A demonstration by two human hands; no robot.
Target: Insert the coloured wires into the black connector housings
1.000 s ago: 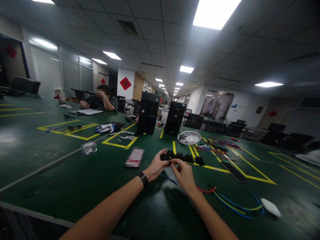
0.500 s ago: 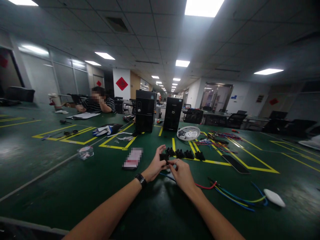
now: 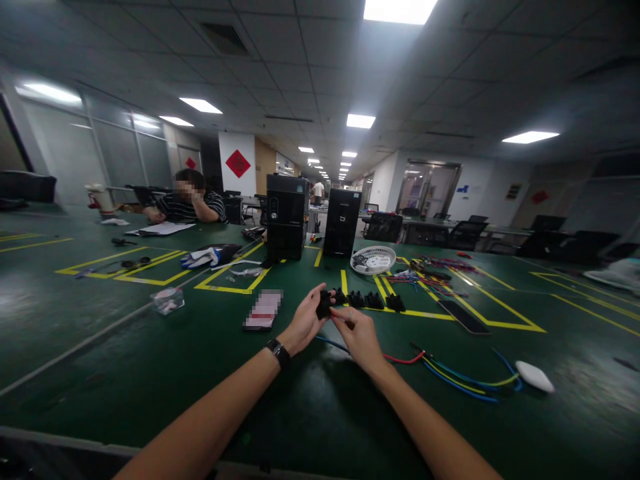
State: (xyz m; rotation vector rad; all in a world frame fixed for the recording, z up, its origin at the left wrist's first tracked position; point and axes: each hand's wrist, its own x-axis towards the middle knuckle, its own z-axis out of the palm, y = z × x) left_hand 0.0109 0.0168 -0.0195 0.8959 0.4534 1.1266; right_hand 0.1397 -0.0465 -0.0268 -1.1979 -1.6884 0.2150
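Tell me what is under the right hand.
A blue wire shows left of the right hand, a red wire right of it; whatever the hand covers cannot be seen.

Black part [image 3: 324, 306] partly hidden, phone screen [image 3: 265, 308] pixelated

Up ahead on your green table [image 3: 125, 373] stands a tall black computer tower [image 3: 287, 223], with a second tower [image 3: 342, 223] just beside it on your right! To the tall tower's left you spot a blue-and-white glove [image 3: 204, 258]; left again but farther off, a person in a striped top [image 3: 210, 208] sits by white papers [image 3: 163, 229]. Nearer you than that tower: a phone [image 3: 263, 310]. And off to its right, a round white basket [image 3: 384, 259].
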